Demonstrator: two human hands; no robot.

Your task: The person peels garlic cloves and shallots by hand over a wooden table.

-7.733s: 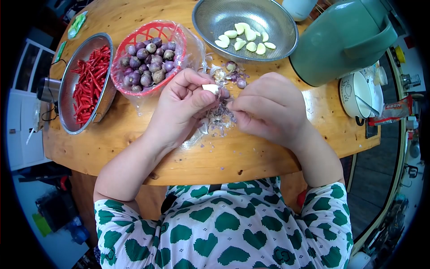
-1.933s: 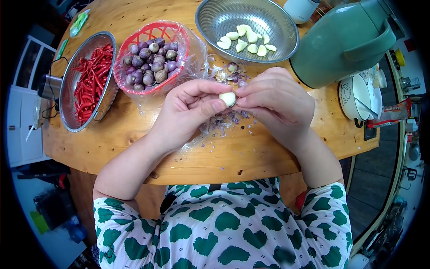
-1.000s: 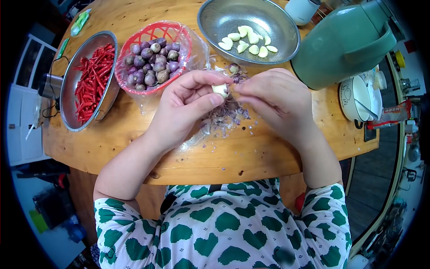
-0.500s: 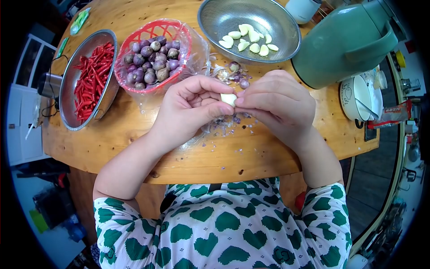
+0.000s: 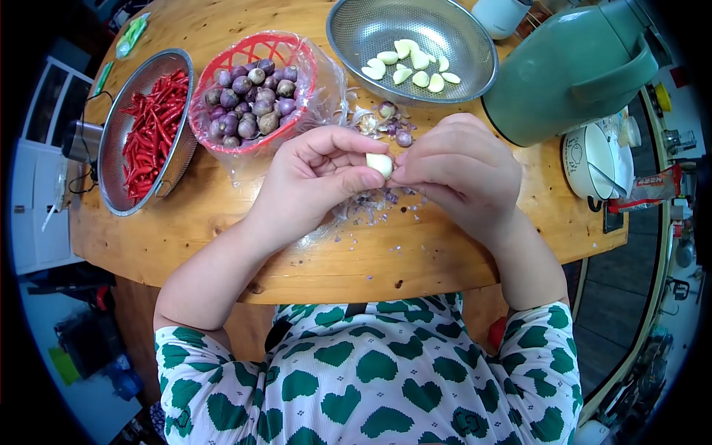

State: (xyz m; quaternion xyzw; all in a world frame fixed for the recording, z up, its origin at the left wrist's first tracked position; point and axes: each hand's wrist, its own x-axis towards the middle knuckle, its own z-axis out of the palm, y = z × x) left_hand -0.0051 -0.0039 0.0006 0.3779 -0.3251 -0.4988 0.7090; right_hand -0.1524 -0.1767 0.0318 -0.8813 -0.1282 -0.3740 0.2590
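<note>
Between the thumb and fingers of my left hand (image 5: 319, 169) is a pale, peeled garlic clove (image 5: 379, 165). My right hand (image 5: 461, 165) is closed in a pinch just right of the clove; whatever its fingertips hold, if anything, is hidden. Purple and papery skins (image 5: 368, 209) lie on the table under both hands. Beyond them sit a few small purple bulbs (image 5: 403, 138) among more peelings. Several peeled cloves (image 5: 420, 78) rest in a perforated metal colander (image 5: 354, 46) at the top.
A red plastic basket (image 5: 199, 111) lined with clear film holds many purple bulbs (image 5: 248, 127). Left of it, a metal colander (image 5: 111, 170) contains red chillies (image 5: 157, 130). On the right stand a large green jug (image 5: 552, 89) and a white enamel bowl (image 5: 580, 167) with a utensil.
My right fingertips have drawn slightly away from the clove, to the right. My left hand keeps its hold in almost the same place.
</note>
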